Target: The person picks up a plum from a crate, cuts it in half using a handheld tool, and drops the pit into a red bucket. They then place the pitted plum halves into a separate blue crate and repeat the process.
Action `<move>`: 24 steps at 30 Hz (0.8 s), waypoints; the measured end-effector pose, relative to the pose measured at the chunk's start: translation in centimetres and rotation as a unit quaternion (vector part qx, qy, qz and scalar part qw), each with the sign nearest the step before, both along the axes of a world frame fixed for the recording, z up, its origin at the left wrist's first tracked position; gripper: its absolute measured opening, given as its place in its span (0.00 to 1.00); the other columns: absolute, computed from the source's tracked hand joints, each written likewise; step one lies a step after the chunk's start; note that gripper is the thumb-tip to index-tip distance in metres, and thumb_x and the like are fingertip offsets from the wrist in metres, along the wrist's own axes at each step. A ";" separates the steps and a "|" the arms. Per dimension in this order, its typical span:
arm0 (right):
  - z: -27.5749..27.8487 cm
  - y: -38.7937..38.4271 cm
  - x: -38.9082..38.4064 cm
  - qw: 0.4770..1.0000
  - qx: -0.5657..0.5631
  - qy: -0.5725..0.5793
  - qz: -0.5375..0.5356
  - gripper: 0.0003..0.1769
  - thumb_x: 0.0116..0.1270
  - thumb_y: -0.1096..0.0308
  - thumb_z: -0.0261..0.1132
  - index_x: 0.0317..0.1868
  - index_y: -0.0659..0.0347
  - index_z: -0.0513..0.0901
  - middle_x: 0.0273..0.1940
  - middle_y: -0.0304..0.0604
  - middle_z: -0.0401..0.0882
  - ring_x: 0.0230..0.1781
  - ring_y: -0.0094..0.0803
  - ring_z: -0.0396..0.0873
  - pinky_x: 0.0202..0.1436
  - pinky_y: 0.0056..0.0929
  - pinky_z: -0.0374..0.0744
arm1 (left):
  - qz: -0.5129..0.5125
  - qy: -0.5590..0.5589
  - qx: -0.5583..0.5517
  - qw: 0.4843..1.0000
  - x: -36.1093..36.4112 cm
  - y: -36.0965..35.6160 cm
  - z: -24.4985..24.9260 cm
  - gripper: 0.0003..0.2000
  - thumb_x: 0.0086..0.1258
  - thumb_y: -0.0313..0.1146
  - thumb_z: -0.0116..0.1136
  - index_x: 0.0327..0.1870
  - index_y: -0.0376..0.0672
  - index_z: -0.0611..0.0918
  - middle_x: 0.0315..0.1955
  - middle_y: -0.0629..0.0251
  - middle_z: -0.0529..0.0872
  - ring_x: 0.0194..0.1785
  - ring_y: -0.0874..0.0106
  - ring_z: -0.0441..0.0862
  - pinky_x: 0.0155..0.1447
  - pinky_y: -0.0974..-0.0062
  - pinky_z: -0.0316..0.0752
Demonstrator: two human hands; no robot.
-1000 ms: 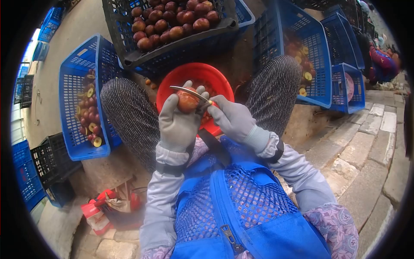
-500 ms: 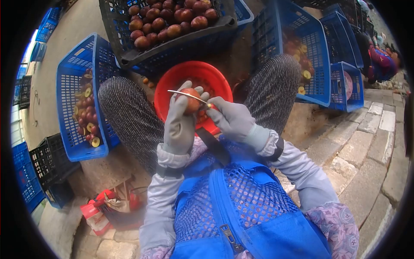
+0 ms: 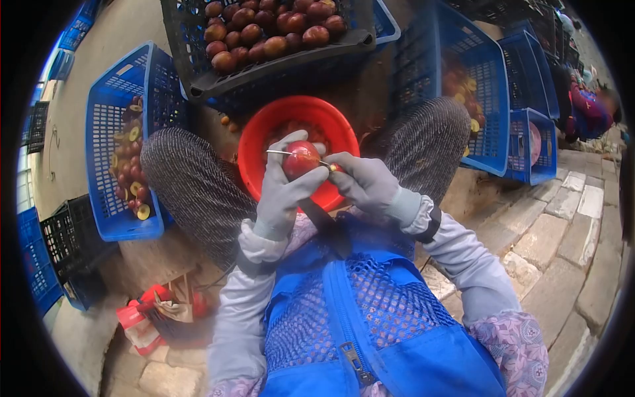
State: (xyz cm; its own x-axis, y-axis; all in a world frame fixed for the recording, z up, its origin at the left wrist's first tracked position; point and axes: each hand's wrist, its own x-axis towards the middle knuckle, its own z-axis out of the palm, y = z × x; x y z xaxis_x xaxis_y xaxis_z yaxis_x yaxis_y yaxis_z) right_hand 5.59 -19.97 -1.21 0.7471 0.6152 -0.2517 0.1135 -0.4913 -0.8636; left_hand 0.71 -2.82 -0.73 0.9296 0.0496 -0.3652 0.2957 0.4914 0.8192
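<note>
My left hand [image 3: 278, 195], in a grey glove, grips a round red plum [image 3: 301, 164] over the red basin [image 3: 250, 142]. In my gloved right hand [image 3: 374, 185] is a small knife [image 3: 335, 168], its handle pinched between thumb and fingers. The thin blade lies level across the plum, its tip sticking out on the left. How deep it sits in the flesh is hard to tell. Pieces of fruit lie in the basin, partly hidden by my hands.
Whole plums fill a black crate [image 3: 284, 69] ahead. A blue crate [image 3: 99, 132] at left and another blue crate [image 3: 493, 86] at right hold cut fruit. A red-and-white bag [image 3: 142, 327] lies at lower left. Another person [image 3: 589, 109] sits far right.
The plum has turned in my left hand, and its thumb now lies along the plum's lower side. The blade has gone from slanting to nearly level across the fruit.
</note>
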 end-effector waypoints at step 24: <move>0.3 -0.4 1.0 0.994 -0.057 -0.085 0.049 0.11 0.68 0.60 0.59 0.47 0.55 0.76 0.26 0.49 0.78 0.27 0.47 0.81 0.29 0.39 0.78 | 0.080 -0.025 0.062 0.995 0.4 1.4 -0.6 0.28 0.45 0.18 0.66 0.52 0.34 0.74 0.49 0.54 0.81 0.51 0.69 0.80 0.58 0.73 0.75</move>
State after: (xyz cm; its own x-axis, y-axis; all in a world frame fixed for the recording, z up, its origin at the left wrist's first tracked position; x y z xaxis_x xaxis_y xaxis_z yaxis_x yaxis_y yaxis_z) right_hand 6.58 -20.41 -0.93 0.7227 0.6619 -0.1990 0.3057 -0.5643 -0.7669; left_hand 1.06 -1.40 -1.34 0.9229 0.2396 -0.3015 0.1801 0.4234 0.8878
